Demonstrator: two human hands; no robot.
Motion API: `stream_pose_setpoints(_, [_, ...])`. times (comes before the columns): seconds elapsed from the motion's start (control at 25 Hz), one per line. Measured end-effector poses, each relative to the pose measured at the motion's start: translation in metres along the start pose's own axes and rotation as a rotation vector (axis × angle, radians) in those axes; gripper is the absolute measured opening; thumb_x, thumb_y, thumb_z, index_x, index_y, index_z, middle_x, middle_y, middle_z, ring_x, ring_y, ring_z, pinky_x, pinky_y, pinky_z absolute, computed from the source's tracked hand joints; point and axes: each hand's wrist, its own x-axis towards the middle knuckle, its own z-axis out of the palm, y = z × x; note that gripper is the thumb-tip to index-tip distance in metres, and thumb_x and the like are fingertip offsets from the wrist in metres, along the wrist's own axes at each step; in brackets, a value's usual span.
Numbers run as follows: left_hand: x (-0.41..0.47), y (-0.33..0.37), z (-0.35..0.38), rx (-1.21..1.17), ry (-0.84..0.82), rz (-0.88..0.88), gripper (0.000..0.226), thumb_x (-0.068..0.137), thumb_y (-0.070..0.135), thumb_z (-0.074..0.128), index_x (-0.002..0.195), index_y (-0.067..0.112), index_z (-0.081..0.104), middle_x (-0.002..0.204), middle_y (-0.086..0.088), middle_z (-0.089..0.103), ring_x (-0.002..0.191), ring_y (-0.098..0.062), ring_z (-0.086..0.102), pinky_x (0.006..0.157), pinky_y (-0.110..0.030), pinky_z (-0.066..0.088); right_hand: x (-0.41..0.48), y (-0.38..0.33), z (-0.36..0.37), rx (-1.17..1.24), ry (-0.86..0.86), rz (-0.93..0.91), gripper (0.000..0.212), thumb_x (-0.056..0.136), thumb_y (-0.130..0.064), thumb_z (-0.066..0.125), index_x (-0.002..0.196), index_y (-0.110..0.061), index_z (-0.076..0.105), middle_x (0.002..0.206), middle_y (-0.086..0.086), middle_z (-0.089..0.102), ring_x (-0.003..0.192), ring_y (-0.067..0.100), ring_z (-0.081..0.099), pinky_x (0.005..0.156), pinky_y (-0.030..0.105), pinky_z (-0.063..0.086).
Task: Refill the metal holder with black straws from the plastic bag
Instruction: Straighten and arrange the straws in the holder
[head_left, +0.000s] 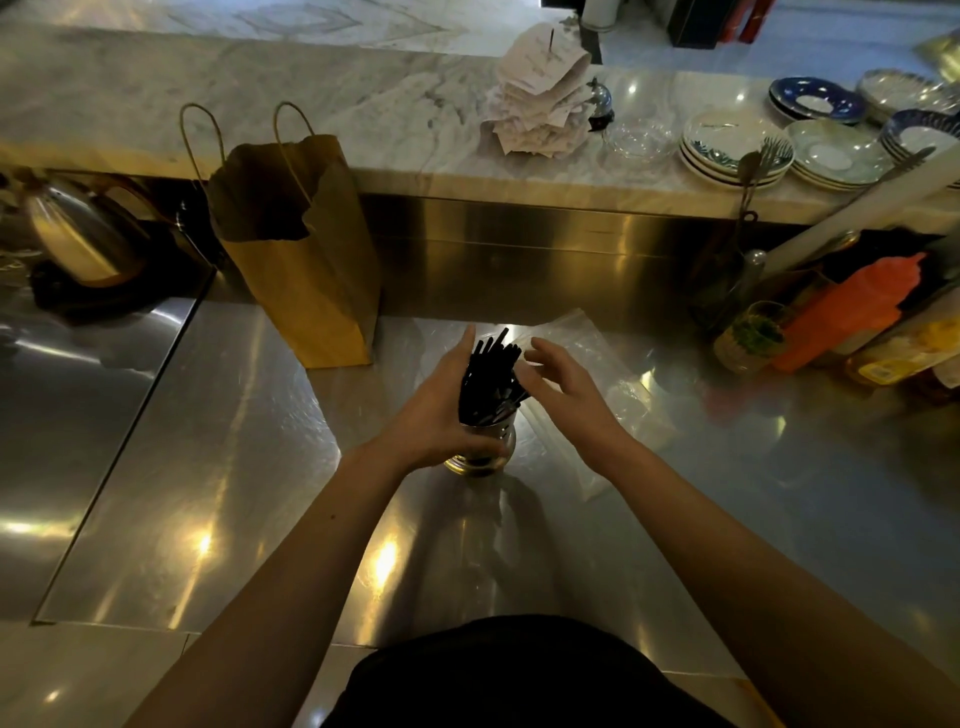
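Observation:
A small metal holder (485, 453) stands upright on the steel counter, filled with a bunch of black straws (488, 382) that fan out above its rim. My left hand (441, 410) wraps around the holder's left side, with the fingers reaching up along the straws. My right hand (563, 387) hovers just right of the straws with fingers spread and relaxed, holding nothing. A clear plastic bag (587, 374) lies flat on the counter behind and to the right of the holder; whether any straws are in it cannot be told.
A brown paper bag (301, 249) stands left of the holder. A kettle (78, 234) sits at far left. Bottles and an orange squeeze bottle (852, 312) crowd the right. Stacked plates (732, 150) and receipts (540, 98) sit on the marble ledge behind.

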Motion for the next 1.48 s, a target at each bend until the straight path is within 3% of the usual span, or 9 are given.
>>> stream_pose_setpoints(0.08, [0.005, -0.006, 0.002, 0.0, -0.009, -0.034, 0.128, 0.064, 0.034, 0.089, 0.155, 0.018, 0.001, 0.159, -0.003, 0.028, 0.143, -0.022, 0.033, 0.113, -0.032, 0.03, 0.0, 0.01, -0.005, -0.029, -0.133, 0.014, 0.084, 0.083, -0.037, 0.07, 0.151, -0.018, 0.025, 0.154, -0.002, 0.036, 0.139, 0.012, 0.036, 0.11, 0.031, 0.037])
stream_pose_setpoints(0.2, [0.01, -0.009, 0.001, 0.031, 0.033, -0.029, 0.102, 0.07, 0.034, 0.085, 0.151, 0.014, 0.027, 0.148, -0.008, 0.045, 0.135, -0.025, 0.045, 0.109, -0.034, 0.038, 0.005, 0.02, -0.014, -0.252, -0.297, 0.088, 0.112, 0.067, -0.056, 0.074, 0.155, -0.023, 0.013, 0.162, -0.002, 0.017, 0.147, 0.017, 0.02, 0.119, 0.042, 0.024])
stream_pose_setpoints(0.28, [0.011, -0.007, -0.001, 0.059, 0.018, 0.002, 0.078, 0.074, 0.029, 0.082, 0.141, 0.013, 0.046, 0.137, -0.009, 0.057, 0.126, -0.026, 0.054, 0.098, -0.025, 0.041, 0.008, 0.022, -0.013, -0.33, -0.297, 0.065, 0.101, 0.075, -0.055, 0.07, 0.155, -0.025, 0.015, 0.162, -0.001, 0.019, 0.147, 0.018, 0.021, 0.119, 0.044, 0.024])
stream_pose_setpoints(0.4, [0.014, -0.004, 0.001, 0.071, 0.029, -0.032, 0.073, 0.075, 0.025, 0.081, 0.14, 0.015, 0.048, 0.134, -0.008, 0.059, 0.123, -0.024, 0.057, 0.093, -0.021, 0.041, 0.01, 0.018, -0.008, -0.351, -0.264, -0.071, 0.066, 0.095, -0.034, 0.058, 0.152, -0.028, 0.025, 0.155, -0.002, 0.035, 0.141, 0.013, 0.031, 0.115, 0.034, 0.027])
stream_pose_setpoints(0.52, [0.021, -0.007, 0.003, 0.025, 0.09, -0.073, 0.099, 0.067, 0.03, 0.087, 0.147, 0.02, 0.031, 0.142, -0.009, 0.048, 0.126, -0.025, 0.052, 0.098, -0.032, 0.047, 0.013, 0.01, -0.001, -0.285, -0.324, -0.05, 0.061, 0.098, -0.036, 0.049, 0.152, -0.03, 0.02, 0.148, -0.009, 0.038, 0.133, 0.005, 0.032, 0.107, 0.025, 0.027])
stream_pose_setpoints(0.72, [0.039, -0.002, 0.011, 0.113, 0.127, -0.123, 0.129, 0.053, 0.049, 0.09, 0.152, 0.014, 0.016, 0.155, -0.009, 0.028, 0.142, -0.028, 0.028, 0.111, -0.038, 0.031, 0.018, 0.011, 0.016, -0.12, -0.275, 0.1, 0.077, 0.092, -0.067, 0.026, 0.154, -0.031, -0.001, 0.164, -0.006, -0.002, 0.15, 0.013, 0.001, 0.122, 0.043, 0.007])
stream_pose_setpoints(0.96, [0.041, -0.001, 0.027, 0.076, 0.156, 0.005, 0.094, 0.064, 0.027, 0.088, 0.142, 0.012, 0.039, 0.14, -0.009, 0.045, 0.129, -0.026, 0.043, 0.104, -0.028, 0.035, 0.018, 0.016, 0.018, 0.272, -0.332, 0.193, 0.078, 0.088, -0.074, 0.009, 0.151, -0.032, 0.026, 0.16, -0.006, 0.026, 0.148, 0.01, 0.017, 0.12, 0.037, 0.013])
stream_pose_setpoints(1.2, [0.045, -0.005, 0.031, 0.009, 0.315, 0.017, 0.044, 0.067, 0.011, 0.08, 0.107, 0.011, 0.06, 0.101, 0.005, 0.055, 0.09, -0.01, 0.052, 0.075, -0.003, 0.033, 0.021, 0.014, 0.012, 0.405, -0.394, 0.266, 0.079, 0.091, -0.069, 0.001, 0.151, -0.025, 0.027, 0.157, -0.005, 0.033, 0.146, 0.01, 0.022, 0.122, 0.041, 0.009])
stream_pose_setpoints(1.48, [0.042, 0.002, 0.028, -0.227, 0.343, 0.003, 0.028, 0.074, 0.008, 0.073, 0.094, 0.024, 0.06, 0.086, 0.015, 0.064, 0.087, 0.006, 0.061, 0.077, -0.008, 0.048, 0.025, 0.016, 0.01, 0.49, -0.302, 0.303, 0.082, 0.09, -0.072, 0.007, 0.151, -0.021, 0.03, 0.156, -0.004, 0.034, 0.145, 0.008, 0.026, 0.116, 0.044, 0.022])
